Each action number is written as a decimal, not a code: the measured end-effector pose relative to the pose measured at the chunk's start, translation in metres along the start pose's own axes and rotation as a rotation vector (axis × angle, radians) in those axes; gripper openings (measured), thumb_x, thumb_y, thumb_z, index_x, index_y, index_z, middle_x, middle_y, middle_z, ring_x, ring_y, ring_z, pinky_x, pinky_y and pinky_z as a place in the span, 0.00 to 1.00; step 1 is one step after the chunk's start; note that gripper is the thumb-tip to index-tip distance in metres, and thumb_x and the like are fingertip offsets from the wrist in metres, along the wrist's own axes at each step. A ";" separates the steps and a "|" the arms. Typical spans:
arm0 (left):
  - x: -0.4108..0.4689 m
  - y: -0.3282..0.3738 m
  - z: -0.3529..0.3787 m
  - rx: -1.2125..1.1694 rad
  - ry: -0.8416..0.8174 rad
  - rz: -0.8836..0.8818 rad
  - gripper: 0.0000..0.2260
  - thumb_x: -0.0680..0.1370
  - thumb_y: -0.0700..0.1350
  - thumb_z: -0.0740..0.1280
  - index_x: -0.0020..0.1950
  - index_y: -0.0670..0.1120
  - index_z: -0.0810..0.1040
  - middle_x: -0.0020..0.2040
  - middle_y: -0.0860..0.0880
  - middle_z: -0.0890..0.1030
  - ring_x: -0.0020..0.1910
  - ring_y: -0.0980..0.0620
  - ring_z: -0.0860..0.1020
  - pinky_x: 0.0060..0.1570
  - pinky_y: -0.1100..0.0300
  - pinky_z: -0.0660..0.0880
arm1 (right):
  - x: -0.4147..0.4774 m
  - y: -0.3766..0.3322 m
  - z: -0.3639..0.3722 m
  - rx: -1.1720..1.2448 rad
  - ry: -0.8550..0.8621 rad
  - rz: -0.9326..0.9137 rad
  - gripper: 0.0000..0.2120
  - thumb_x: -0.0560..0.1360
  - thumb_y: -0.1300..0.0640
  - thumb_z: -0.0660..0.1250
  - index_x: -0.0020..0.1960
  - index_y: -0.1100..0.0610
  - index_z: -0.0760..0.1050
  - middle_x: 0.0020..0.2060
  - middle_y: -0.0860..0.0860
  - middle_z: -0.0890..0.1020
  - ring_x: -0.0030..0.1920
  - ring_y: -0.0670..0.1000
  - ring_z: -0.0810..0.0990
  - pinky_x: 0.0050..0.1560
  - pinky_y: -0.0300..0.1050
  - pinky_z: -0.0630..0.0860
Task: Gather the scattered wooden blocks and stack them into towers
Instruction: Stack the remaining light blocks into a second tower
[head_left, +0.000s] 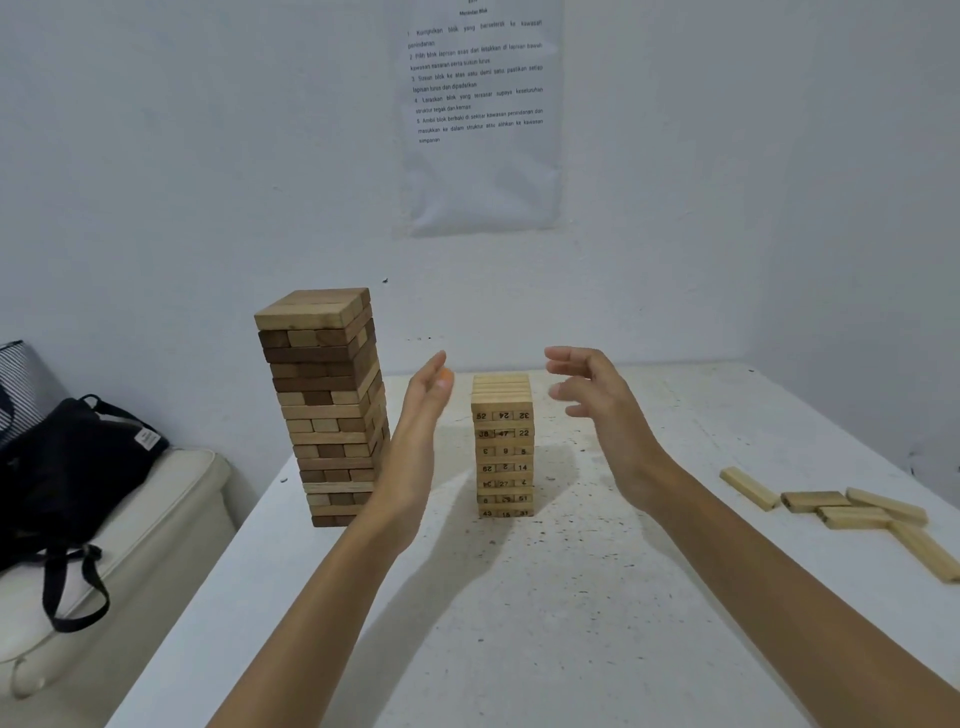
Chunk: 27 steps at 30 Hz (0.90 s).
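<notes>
A white speckled table (519, 623) stands pushed into the corner of the room. A tall tower of dark and light brown wooden blocks (327, 410) stands close to the table's left edge, toward the back. A short tower of pale wooden blocks with black numbers (503, 447) stands near the middle, also toward the back. The left hand (423, 415) is flat with straight fingers in the gap between the two towers. The right hand (597, 400) is spread wide on the short tower's other side. Neither hand touches the tower, and both hold nothing. A few loose pale wooden blocks (852, 512) lie flat by the right edge, with a wide strip of table between them and the short tower. A black cloth bag (67, 467) sits on a cream seat (156, 519) beside the left edge.
</notes>
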<state>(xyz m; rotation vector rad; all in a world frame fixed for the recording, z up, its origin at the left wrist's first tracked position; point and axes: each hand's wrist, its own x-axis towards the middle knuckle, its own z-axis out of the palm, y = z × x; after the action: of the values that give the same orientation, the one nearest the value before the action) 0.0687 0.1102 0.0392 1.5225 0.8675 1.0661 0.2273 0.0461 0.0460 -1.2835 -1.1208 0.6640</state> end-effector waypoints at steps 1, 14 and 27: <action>0.002 0.000 0.001 -0.042 0.044 -0.025 0.22 0.81 0.60 0.53 0.75 0.59 0.59 0.73 0.62 0.61 0.71 0.63 0.60 0.68 0.60 0.56 | -0.002 -0.002 0.003 0.034 0.046 0.032 0.16 0.75 0.55 0.63 0.62 0.51 0.73 0.60 0.47 0.75 0.62 0.47 0.73 0.64 0.47 0.68; -0.026 0.015 0.036 -0.161 -0.033 -0.128 0.23 0.80 0.63 0.43 0.67 0.59 0.70 0.55 0.68 0.77 0.55 0.72 0.73 0.51 0.76 0.62 | -0.011 0.005 0.045 0.117 -0.080 0.303 0.30 0.81 0.37 0.40 0.66 0.49 0.74 0.51 0.45 0.81 0.47 0.37 0.76 0.39 0.34 0.66; -0.035 0.024 0.046 -0.073 -0.034 -0.135 0.18 0.81 0.62 0.43 0.40 0.61 0.69 0.26 0.67 0.76 0.26 0.76 0.72 0.27 0.80 0.67 | -0.014 0.002 0.049 0.147 -0.084 0.307 0.29 0.81 0.37 0.41 0.72 0.48 0.68 0.59 0.47 0.79 0.55 0.44 0.76 0.49 0.39 0.67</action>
<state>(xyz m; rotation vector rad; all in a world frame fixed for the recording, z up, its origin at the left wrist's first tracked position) 0.0994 0.0576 0.0531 1.3980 0.8852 0.9609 0.1779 0.0536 0.0363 -1.3223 -0.9305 1.0188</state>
